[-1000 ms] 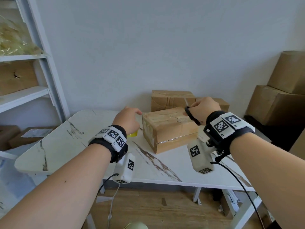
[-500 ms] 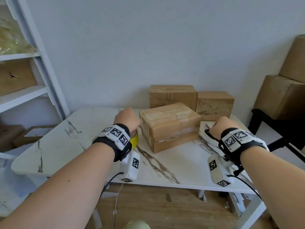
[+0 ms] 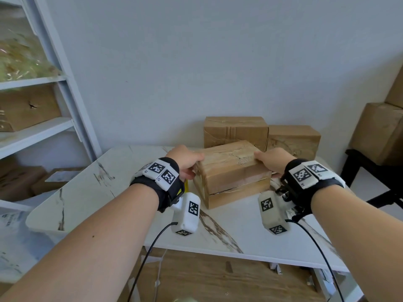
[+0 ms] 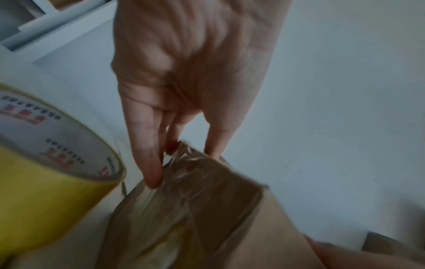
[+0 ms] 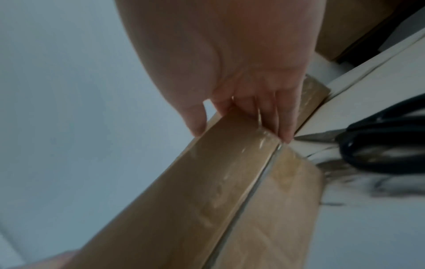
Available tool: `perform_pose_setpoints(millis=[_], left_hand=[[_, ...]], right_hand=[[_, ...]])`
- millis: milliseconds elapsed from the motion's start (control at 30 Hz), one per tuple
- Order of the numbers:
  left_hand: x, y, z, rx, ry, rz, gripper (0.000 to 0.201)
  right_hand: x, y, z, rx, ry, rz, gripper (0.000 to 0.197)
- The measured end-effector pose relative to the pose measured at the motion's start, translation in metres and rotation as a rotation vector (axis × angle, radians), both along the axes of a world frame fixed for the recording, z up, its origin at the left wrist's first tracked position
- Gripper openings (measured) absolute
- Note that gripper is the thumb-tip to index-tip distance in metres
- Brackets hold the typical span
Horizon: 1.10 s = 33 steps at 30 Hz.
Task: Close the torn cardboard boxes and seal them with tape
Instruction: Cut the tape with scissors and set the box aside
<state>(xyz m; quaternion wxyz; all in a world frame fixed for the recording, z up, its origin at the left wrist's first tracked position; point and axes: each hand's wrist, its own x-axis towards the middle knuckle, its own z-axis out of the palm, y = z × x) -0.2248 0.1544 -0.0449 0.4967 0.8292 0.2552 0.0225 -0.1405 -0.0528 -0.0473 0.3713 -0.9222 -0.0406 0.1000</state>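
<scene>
A taped brown cardboard box (image 3: 231, 171) lies slantwise on the white marble table (image 3: 122, 182). My left hand (image 3: 189, 164) clasps its left end, thumb on top and fingers down the end face, as the left wrist view (image 4: 184, 163) shows. At the right end my right hand (image 3: 266, 162) holds the same way, thumb over the top edge and fingers on the taped end (image 5: 241, 127). A yellow tape roll (image 4: 46, 182) stands just left of the box, mostly hidden behind my left wrist in the head view. Black-handled scissors (image 5: 379, 142) lie on the table right of the box.
Two more cardboard boxes (image 3: 235, 129) (image 3: 294, 138) stand against the wall behind. A white shelf unit (image 3: 32, 131) with boxes is at the left. Larger boxes (image 3: 379, 131) sit on a black stand (image 3: 357, 162) at the right.
My right hand laid the scissors on the table and came to the box's right end. My left hand left the tape roll and took the box's left end.
</scene>
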Motion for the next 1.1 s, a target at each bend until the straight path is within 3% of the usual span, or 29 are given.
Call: perform_pose_setpoints(millis=[367,467,633,800,867,967,1100], left_hand=[[-0.012,0.015,0.015,0.095,-0.12,0.106,0.011],[-0.018,0.021,0.025,0.107,-0.214,0.152,0.006],[-0.03,0.035,0.049,0.19,-0.349,0.257,0.033],[-0.04,0.057,0.071,0.215,-0.46,0.301,0.033],[-0.044,0.064,0.079,0.199,-0.534,0.294,0.024],[-0.043,0.078,0.087,0.198,-0.646,0.309,0.033],[-0.035,0.101,0.083,0.243,-0.715,0.368,0.031]], right_hand=[[-0.024,0.008,0.03,0.104,-0.043,0.024,0.037],[-0.036,0.014,0.042,0.119,-0.076,0.033,0.049],[-0.055,0.032,0.065,0.172,-0.125,0.091,0.079],[-0.063,0.058,0.087,0.131,-0.208,0.147,0.081],[-0.066,0.068,0.095,0.08,-0.277,0.162,0.09],[-0.069,0.086,0.1,0.116,-0.34,0.226,0.105],[-0.055,0.116,0.092,0.16,-0.367,0.284,0.099]])
